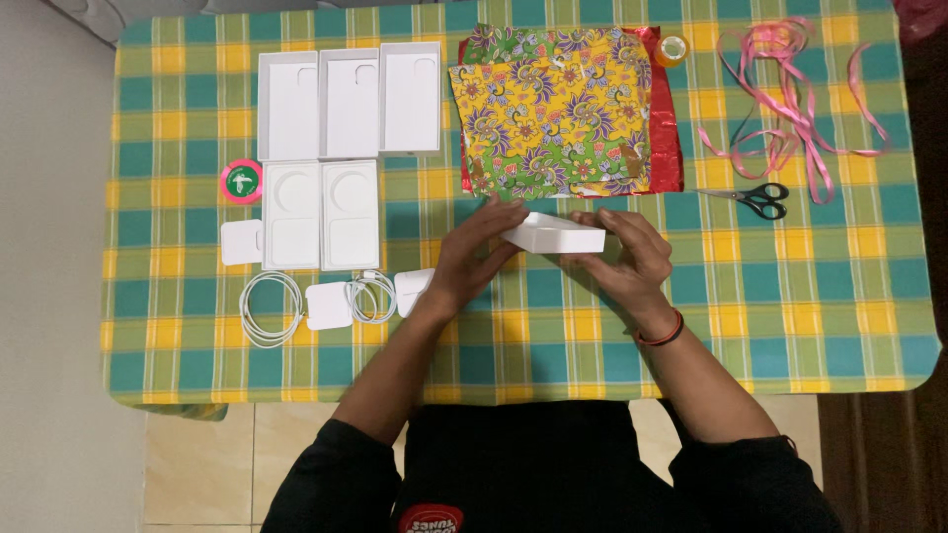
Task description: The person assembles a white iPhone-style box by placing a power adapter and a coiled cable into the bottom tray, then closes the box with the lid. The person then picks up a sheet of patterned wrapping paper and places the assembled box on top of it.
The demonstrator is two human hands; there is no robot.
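A small white box, rigid and matte, is held between the fingers of the left hand and the right hand, just above the surface near its middle. It is judged still unwrapped: the glossy floral wrapping sheets lie flat and uncut just beyond, the scissors and curled pink ribbon lie untouched to the right. White moulded trays and coiled cables are laid out to the left on the checked cloth.

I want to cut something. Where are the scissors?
In the head view, the scissors lie on the checked tablecloth, right of the person's hands, just below the pink ribbon.
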